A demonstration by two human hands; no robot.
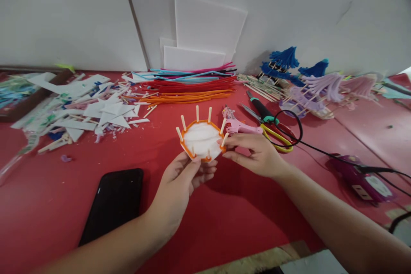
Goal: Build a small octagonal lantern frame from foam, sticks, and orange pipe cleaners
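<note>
Fingers of left hand and right hand grip a white, orange-rimmed polygon with wooden pegs, partly hiding it; left forearm overlaps a black rectangular phone.

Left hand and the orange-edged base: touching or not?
Touching. The head view shows the left hand holding the base, its thumb over the near edge.

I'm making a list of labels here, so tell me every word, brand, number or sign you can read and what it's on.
No readable text anywhere.
Purple box: pale panel, too blurred to read any marking.
Pink tool: patterned end, too small to make out.
Phone: dark face, nothing legible.
White piece with orange rim: no lettering seen.
</note>
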